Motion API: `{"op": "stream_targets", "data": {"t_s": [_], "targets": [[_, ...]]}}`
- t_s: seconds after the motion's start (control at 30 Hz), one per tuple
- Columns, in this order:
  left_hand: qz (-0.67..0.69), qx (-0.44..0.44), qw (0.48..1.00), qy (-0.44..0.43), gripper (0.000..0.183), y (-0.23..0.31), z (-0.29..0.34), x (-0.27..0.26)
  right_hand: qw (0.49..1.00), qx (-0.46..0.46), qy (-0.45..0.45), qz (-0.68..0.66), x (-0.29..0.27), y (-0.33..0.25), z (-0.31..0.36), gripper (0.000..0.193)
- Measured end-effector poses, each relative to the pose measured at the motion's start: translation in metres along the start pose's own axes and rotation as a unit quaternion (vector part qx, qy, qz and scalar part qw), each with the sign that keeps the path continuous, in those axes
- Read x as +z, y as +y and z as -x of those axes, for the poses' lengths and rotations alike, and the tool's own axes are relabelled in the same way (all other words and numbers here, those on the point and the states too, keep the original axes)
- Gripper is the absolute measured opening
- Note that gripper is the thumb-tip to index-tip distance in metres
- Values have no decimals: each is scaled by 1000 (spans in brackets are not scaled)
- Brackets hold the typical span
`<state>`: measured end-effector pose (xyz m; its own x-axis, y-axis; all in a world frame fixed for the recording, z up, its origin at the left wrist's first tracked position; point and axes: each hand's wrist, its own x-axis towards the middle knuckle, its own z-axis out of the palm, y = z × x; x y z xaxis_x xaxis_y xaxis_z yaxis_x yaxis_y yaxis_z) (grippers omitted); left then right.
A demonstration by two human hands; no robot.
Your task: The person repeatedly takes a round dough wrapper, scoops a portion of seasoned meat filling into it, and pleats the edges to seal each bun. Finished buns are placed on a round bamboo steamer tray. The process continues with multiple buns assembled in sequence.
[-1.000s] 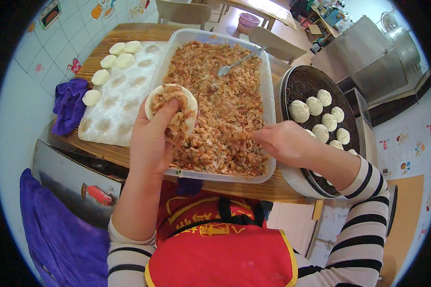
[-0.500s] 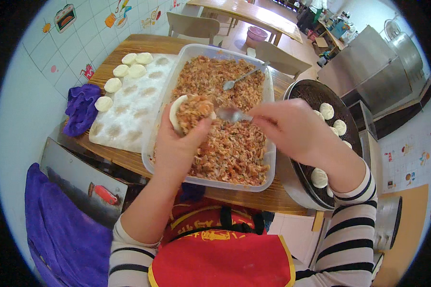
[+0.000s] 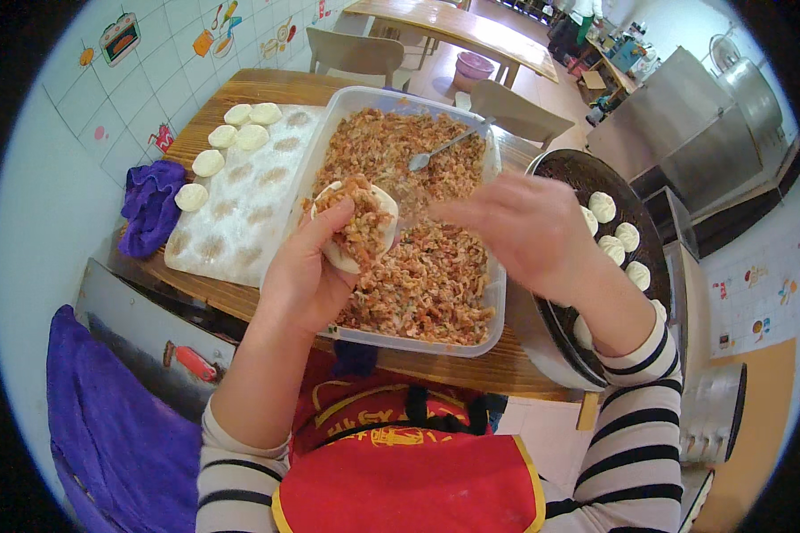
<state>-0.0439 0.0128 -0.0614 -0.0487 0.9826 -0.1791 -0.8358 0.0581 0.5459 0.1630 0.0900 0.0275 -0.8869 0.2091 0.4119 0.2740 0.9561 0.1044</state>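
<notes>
- Head view: the left hand [image 3: 307, 275] is cupping a round dough wrapper [image 3: 362, 228] heaped with filling, its grip curled closed around the wrapper's underside, above the near-left part of the clear tub [image 3: 498, 293].
- The right hand [image 3: 524, 226] is hovering blurred over the tub just right of the wrapper; half a second ago it was pressing a spoon against the filling, and now I cannot tell whether its grip has hold of anything.
- A spoon [image 3: 444, 147] is lying in the filling [image 3: 436, 275] at the tub's far side.
- The floured tray [image 3: 240, 213] with dough rounds [image 3: 209, 163] is sitting left of the tub on the bench [image 3: 231, 93].
- Buns [image 3: 602, 206] are resting in the dark pan [image 3: 587, 173] to the right.
- The wrapper is sitting lower and nearer the person than before.
</notes>
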Motion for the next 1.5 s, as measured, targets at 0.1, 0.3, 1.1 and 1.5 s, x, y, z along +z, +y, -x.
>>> {"op": "stream_targets", "data": {"t_s": [0.1,0.3,1.1,1.5], "targets": [[45,-30,999,4,39,-4,0,3,991,-124,-48,12,5,-3,4,36],[11,-49,999,-16,32,-18,7,5,999,-39,1,-4,19,-2,8,36],[72,-66,984,-150,51,0,12,-1,778,317,-12,-543,28,-6,5,28],[-178,-50,977,-103,63,-12,10,13,844,266,-19,-466,16,-5,11,21]]}}
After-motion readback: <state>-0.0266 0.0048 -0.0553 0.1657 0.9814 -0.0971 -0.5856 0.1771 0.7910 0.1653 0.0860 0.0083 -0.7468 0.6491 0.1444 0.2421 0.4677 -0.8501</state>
